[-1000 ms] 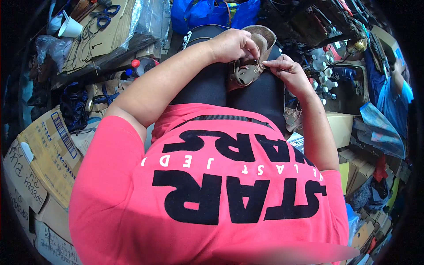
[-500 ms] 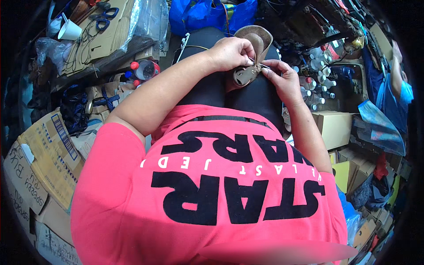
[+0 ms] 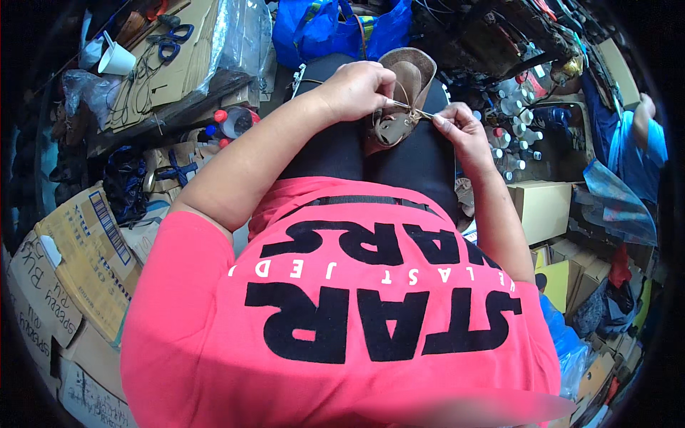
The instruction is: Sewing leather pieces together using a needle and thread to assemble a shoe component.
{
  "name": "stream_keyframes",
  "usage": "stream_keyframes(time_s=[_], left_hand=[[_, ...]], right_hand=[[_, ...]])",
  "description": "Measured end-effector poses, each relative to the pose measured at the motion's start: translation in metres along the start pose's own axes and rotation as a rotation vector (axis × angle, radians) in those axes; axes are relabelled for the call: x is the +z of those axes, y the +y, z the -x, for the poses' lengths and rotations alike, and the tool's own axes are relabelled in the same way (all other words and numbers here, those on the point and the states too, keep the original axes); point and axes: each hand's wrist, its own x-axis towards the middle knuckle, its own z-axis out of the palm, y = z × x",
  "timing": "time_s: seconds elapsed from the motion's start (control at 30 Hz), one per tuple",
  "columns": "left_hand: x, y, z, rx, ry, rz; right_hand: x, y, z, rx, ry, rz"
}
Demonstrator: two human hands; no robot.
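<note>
A brown shoe (image 3: 397, 128) lies on the person's lap, on top of the dark legs (image 3: 335, 146). It is longer than it is wide. Its long line runs from near the belly out toward the knees, leaning a little to the right. The far end is wide and round and points away from the body. The near end points back at the pink shirt (image 3: 342, 207). I cannot tell which end is the toe.

The left hand (image 3: 360, 89) has its fingertips pinched on a thin cord (image 3: 401, 105) at the shoe's left side. The right hand (image 3: 462, 132) pinches the cord on the other side. The cord goes across the middle of the shoe and covers a bit of it.

A big blue bag (image 3: 314, 32) sits past the knees. On the left, a counter (image 3: 193, 100) has flat cardboard (image 3: 160, 80), a white cup (image 3: 116, 60) and blue-handled scissors (image 3: 171, 43). On the right are many bottles (image 3: 519, 133) and a cardboard box (image 3: 541, 214). Farther right is another person's blue sleeve (image 3: 628, 146).
</note>
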Motion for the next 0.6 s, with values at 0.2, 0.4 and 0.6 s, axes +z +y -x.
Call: stream_keyframes(time_s=[0.2,0.4,0.6], left_hand=[[0.004,0.016,-0.01,0.046,-0.12,-0.125],[0.003,0.009,-0.009,0.124,-0.164,-0.201],[0.004,0.016,-0.018,0.217,-0.162,-0.244]], right_hand=[[-0.005,-0.005,0.014,-0.221,0.054,0.409],[-0.027,-0.025,0.037,-0.17,0.032,0.222],[-0.059,-0.014,-0.022,-0.312,0.247,0.88]])
